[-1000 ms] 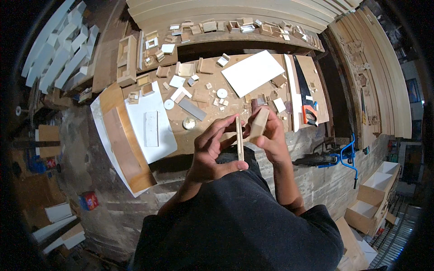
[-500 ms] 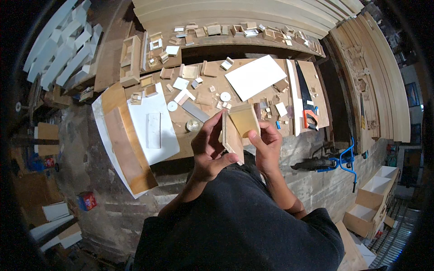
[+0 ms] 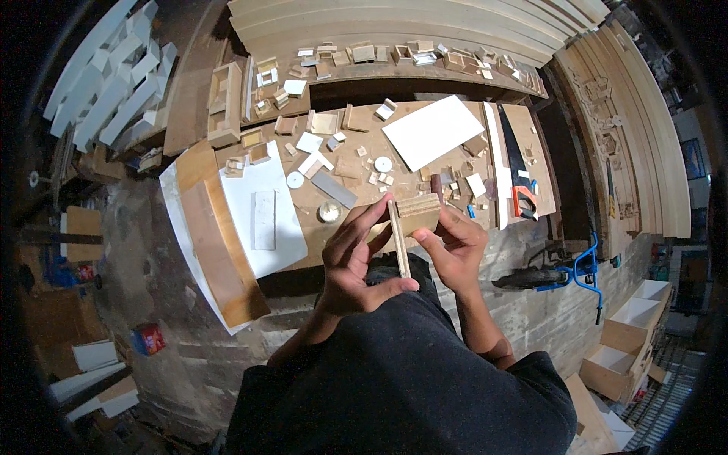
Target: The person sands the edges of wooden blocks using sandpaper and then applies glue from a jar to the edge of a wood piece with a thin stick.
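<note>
Above the near edge of the workbench, I hold two pieces of wood close together. My left hand (image 3: pixel 349 267) is closed on a thin wooden panel (image 3: pixel 400 244), stood nearly upright with its narrow edge showing. Its thumb presses the panel's lower end, and its fingertips reach the top. My right hand (image 3: pixel 460 246) grips a small wooden piece (image 3: pixel 418 215) with a layered plywood edge, thumb on the near face and fingers round the right side. This piece sits against or very near the panel's right side; I cannot tell whether they are joined.
Small wooden boxes and offcuts lie over the workbench (image 3: pixel 364 135), with a white board (image 3: pixel 432 134), a round container (image 3: pixel 329 211) and an orange-handled handsaw (image 3: pixel 523 202). Long boards (image 3: pixel 425 23) are stacked behind. A blue-framed bicycle (image 3: pixel 584 267) stands at right.
Both wooden pieces have been turned, so the panel now shows mostly its narrow edge and the right-hand piece its layered edge. The view has shifted slightly.
</note>
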Demonstrator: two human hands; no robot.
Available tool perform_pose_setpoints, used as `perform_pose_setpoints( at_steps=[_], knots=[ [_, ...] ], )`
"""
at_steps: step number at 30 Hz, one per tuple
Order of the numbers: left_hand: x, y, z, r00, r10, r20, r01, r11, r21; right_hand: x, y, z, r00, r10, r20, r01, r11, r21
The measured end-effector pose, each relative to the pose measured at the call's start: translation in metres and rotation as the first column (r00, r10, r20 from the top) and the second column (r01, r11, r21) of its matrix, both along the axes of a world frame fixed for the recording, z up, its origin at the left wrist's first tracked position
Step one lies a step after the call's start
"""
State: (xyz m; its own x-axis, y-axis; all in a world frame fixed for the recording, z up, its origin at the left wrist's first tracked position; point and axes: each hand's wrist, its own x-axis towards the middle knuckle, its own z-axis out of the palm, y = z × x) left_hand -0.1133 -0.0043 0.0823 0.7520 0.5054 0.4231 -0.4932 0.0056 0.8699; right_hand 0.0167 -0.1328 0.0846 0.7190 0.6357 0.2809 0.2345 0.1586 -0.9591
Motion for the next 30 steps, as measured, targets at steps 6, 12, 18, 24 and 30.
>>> perform_pose_setpoints(
  at_steps=[6, 12, 18, 24, 30],
  knots=[
    [-0.008, 0.0, 0.006, 0.998, 0.038, -0.053, -0.033, 0.994, 0.102, 0.002, -0.004, 0.002, 0.992, 0.018, 0.127, -0.013, 0.999, -0.043],
    [-0.007, 0.002, -0.013, 0.996, -0.084, -0.015, 0.079, 0.973, -0.217, 0.009, -0.01, 0.021, 0.975, 0.104, 0.197, -0.062, 0.976, -0.211],
    [-0.004, 0.002, -0.012, 0.978, -0.2, -0.064, 0.165, 0.92, -0.356, 0.027, -0.01, 0.037, 0.929, 0.315, 0.196, -0.235, 0.908, -0.347],
    [-0.01, -0.002, 0.001, 0.952, -0.306, -0.031, 0.214, 0.73, -0.649, 0.036, -0.014, 0.05, 0.853, 0.503, 0.138, -0.44, 0.835, -0.33],
    [-0.01, -0.006, 0.002, 0.951, -0.309, -0.004, 0.215, 0.67, -0.711, 0.037, -0.018, 0.049, 0.863, 0.503, 0.056, -0.448, 0.811, -0.377]
  ],
)
